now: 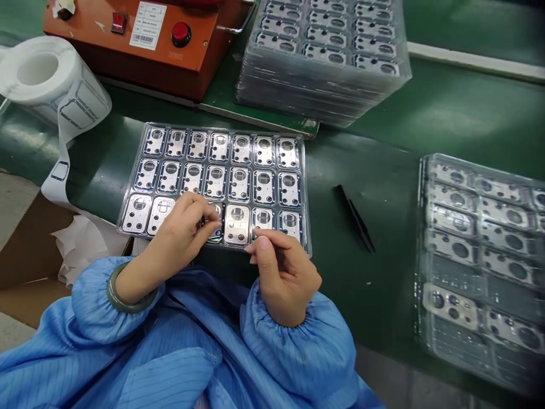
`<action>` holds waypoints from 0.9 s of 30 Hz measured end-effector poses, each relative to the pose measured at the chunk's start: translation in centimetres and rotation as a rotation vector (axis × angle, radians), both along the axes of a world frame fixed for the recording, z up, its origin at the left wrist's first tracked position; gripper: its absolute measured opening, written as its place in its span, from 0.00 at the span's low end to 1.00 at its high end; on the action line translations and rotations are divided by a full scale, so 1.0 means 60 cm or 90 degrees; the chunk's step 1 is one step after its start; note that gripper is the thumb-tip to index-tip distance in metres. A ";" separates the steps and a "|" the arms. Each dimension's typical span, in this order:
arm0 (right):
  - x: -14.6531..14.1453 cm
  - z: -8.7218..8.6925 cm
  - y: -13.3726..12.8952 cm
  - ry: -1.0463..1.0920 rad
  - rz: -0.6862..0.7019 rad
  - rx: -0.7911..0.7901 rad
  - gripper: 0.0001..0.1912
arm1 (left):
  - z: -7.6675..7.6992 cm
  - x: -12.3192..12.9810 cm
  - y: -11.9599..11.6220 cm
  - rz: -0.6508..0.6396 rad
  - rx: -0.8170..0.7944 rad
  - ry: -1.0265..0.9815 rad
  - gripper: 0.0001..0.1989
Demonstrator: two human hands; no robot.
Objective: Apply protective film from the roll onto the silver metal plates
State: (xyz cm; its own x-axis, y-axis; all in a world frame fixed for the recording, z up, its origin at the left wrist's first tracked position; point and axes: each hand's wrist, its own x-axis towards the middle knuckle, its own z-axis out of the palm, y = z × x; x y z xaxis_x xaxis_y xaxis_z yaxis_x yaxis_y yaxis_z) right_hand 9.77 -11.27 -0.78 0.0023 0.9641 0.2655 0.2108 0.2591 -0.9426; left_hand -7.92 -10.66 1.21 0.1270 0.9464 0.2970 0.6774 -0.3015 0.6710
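A clear plastic tray (307, 227) holds rows of small silver metal plates with round holes. Most plates have a dark blue frame-shaped edging; a plain one (237, 225) sits in the front row between my hands. My left hand (179, 238) is over the front row, thumb and forefinger pinched at the edge of a dark-edged plate (217, 232). Whatever lies between those fingertips is hidden. My right hand (285, 270) is closed in a pinch at the tray's front edge, just right of the plain plate. Anything in that pinch is too small to make out.
Black tweezers (355, 218) lie right of the tray. A roll of frame-shaped stickers (80, 96) stands left, its strip hanging down. Behind are an orange machine (140, 48) and a tall stack of filled trays (315, 74). Another tray (455, 278) lies far right.
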 end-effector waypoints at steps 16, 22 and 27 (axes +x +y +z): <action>0.003 -0.013 0.005 0.023 -0.043 -0.023 0.08 | -0.022 0.067 0.006 -0.014 0.004 0.246 0.08; -0.001 -0.018 0.012 0.015 -0.055 -0.021 0.10 | -0.030 0.062 -0.015 -0.042 0.067 0.293 0.10; -0.002 -0.025 0.020 0.005 -0.050 -0.044 0.13 | -0.047 0.059 -0.031 -0.057 0.152 0.332 0.15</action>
State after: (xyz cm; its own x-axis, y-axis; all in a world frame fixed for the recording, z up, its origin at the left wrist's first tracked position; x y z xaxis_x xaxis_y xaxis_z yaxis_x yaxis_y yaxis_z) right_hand 9.66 -10.10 -2.25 0.0808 0.9770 0.1974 0.2198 0.1757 -0.9596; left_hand -4.35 -12.52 -1.59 0.3899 0.8398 0.3777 0.8652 -0.4745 0.1620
